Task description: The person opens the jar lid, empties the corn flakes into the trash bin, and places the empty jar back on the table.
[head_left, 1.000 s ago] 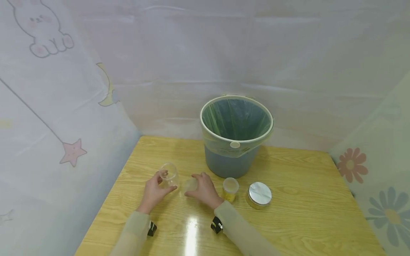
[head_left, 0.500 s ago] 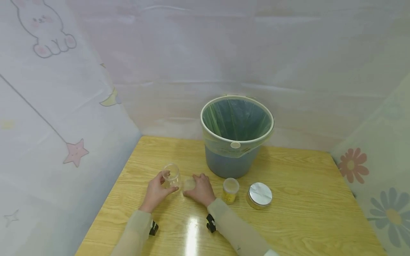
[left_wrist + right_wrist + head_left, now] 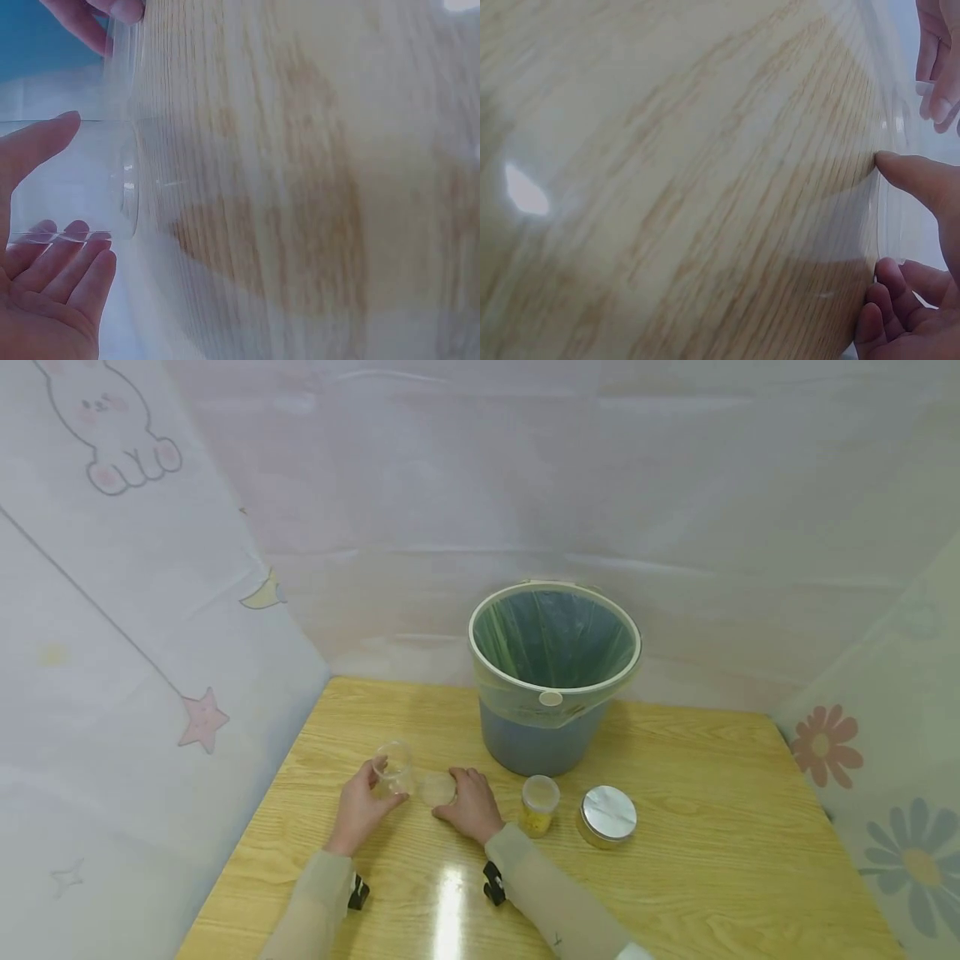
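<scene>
In the head view, my left hand (image 3: pixel 362 804) holds a clear plastic jar (image 3: pixel 395 768), its open mouth facing up. The left wrist view shows the thumb on one side of the jar (image 3: pixel 75 176) and the fingers on the other, with its base close to the tabletop. Just right of it, my right hand (image 3: pixel 471 806) has thumb and fingers at the edges of a translucent round lid (image 3: pixel 437 789). That lid (image 3: pixel 889 214) lies low against the wood in the right wrist view, between thumb and fingertips.
Right of my right hand stands a small clear jar (image 3: pixel 537 818) with yellow contents and a whitish lid. Beside it sits a round silver-topped tin (image 3: pixel 609 817). A grey-blue bucket (image 3: pixel 536 739) with a liner stands behind on the wooden table (image 3: pixel 712 877), against hanging sheets.
The lid and my right hand have come left and down, so the lid now sits close beside the jar. My left hand with the jar has shifted only slightly.
</scene>
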Tool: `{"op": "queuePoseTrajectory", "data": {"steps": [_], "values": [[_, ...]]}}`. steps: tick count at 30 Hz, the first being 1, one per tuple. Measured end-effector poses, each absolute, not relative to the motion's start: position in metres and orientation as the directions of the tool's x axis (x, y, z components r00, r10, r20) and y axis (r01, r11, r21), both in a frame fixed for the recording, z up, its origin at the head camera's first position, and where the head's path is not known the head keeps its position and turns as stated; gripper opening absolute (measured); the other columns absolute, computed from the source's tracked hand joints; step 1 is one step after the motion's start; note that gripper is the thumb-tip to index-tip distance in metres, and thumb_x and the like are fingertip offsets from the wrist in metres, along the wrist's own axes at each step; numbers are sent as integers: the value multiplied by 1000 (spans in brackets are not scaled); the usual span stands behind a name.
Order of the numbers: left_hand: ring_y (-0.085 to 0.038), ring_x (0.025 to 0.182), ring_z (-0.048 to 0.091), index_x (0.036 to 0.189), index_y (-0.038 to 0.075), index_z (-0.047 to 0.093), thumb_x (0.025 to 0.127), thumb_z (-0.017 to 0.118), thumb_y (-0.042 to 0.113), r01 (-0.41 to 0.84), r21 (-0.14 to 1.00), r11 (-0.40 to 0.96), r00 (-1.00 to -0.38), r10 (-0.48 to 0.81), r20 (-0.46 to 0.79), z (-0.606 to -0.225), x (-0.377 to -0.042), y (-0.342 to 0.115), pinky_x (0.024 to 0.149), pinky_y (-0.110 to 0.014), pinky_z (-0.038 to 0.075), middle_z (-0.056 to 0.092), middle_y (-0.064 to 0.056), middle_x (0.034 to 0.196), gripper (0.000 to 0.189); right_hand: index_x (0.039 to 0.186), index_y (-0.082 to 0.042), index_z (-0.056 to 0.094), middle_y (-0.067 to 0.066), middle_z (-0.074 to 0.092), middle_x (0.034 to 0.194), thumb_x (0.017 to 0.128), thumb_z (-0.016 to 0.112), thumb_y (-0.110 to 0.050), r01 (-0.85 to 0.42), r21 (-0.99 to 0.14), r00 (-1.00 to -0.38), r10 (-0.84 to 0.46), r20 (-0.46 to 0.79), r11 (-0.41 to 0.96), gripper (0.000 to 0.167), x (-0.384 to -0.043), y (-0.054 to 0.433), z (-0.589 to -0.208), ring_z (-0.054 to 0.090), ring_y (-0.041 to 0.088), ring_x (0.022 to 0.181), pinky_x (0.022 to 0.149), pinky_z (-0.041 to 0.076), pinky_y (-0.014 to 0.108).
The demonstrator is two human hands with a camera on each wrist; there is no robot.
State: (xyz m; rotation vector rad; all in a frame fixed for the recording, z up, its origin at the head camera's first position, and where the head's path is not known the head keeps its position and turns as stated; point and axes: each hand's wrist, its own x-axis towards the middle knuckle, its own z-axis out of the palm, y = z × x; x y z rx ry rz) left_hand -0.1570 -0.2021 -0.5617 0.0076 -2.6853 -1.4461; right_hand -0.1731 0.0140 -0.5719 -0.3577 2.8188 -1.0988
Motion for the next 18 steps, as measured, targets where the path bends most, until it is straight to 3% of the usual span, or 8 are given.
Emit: {"op": "queuePoseTrajectory", "data": {"steps": [10,14,18], "values": [[-49,129,50,146,-1,46,79,88,11,2,849,529,-997,-66,44,-566,-160,-206,104,-52,44,52,-25,143,80,138,3,55,15,58,118,81,87,-29,-195,-683,-966,-258,11,704,73,-172,16,-570,55,32,109,93,48,48],[-50,131,46,154,0,33,78,90,17,-9,861,509,-996,-78,36,-568,-158,-207,104,-58,42,43,-27,150,97,141,4,52,17,56,123,83,84,-39,-215,-660,-965,-261,30,720,79,-169,15,-568,54,33,114,97,47,47],[-46,138,37,161,4,17,76,92,34,21,865,501,-990,-108,86,-567,-157,-207,107,-63,36,32,-24,157,117,144,4,48,16,53,123,85,82,-44,-273,-621,-956,-281,88,735,83,-167,14,-555,52,32,114,98,46,46]]}}
